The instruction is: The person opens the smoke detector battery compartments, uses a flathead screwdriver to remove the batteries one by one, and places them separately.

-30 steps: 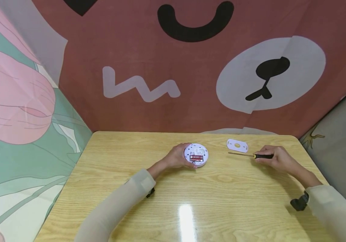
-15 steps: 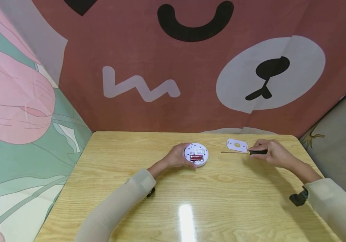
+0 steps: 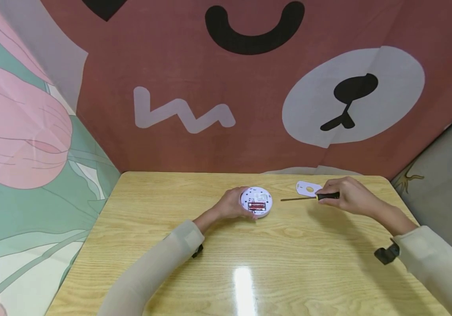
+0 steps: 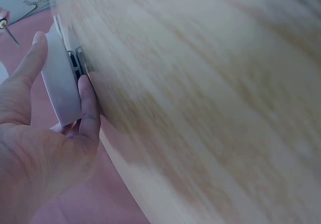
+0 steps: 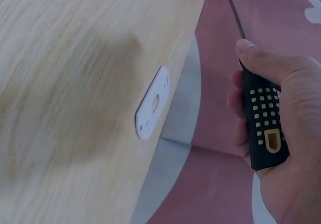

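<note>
My left hand (image 3: 231,204) grips the left rim of a round white battery device (image 3: 256,195), whose upturned face shows red batteries in an uncovered bay. In the left wrist view, the thumb and a finger hold opposite faces of the device (image 4: 61,81). Off to the right, my right hand (image 3: 350,196) holds a screwdriver (image 3: 327,195) by its black, yellow-dotted handle. The thin shaft points left toward the device, with a gap between its tip and the rim. The handle (image 5: 263,116) lies along the palm in the right wrist view, raised above the table.
A white oblong plate with a round central hole (image 3: 304,188) lies near the table's back edge, partly covered by the right hand in the head view. Behind the wooden table (image 3: 289,263) hangs a printed bear cloth (image 3: 186,149).
The right hand has moved left with the screwdriver, bringing its tip closer to the device and passing in front of the plate. The left hand and the device have stayed put.
</note>
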`<action>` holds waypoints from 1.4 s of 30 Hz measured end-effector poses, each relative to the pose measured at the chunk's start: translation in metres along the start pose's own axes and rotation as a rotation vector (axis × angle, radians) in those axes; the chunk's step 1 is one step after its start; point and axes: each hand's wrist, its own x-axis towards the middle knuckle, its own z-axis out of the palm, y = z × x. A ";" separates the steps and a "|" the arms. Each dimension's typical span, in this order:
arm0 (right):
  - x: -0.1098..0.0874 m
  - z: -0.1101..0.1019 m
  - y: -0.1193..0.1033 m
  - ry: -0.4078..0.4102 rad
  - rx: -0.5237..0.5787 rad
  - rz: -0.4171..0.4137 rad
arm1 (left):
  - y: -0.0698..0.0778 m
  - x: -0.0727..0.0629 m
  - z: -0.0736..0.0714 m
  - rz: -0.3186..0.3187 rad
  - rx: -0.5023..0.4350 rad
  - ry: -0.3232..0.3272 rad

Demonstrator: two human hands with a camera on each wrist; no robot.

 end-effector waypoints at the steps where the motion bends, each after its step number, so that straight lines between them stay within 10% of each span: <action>1: 0.002 0.000 -0.001 -0.006 -0.011 -0.004 | 0.000 0.000 0.000 -0.005 -0.001 0.000; 42: 0.066 -0.008 -0.045 -0.301 -0.206 -0.042 | 0.009 0.000 -0.001 -0.041 0.002 -0.013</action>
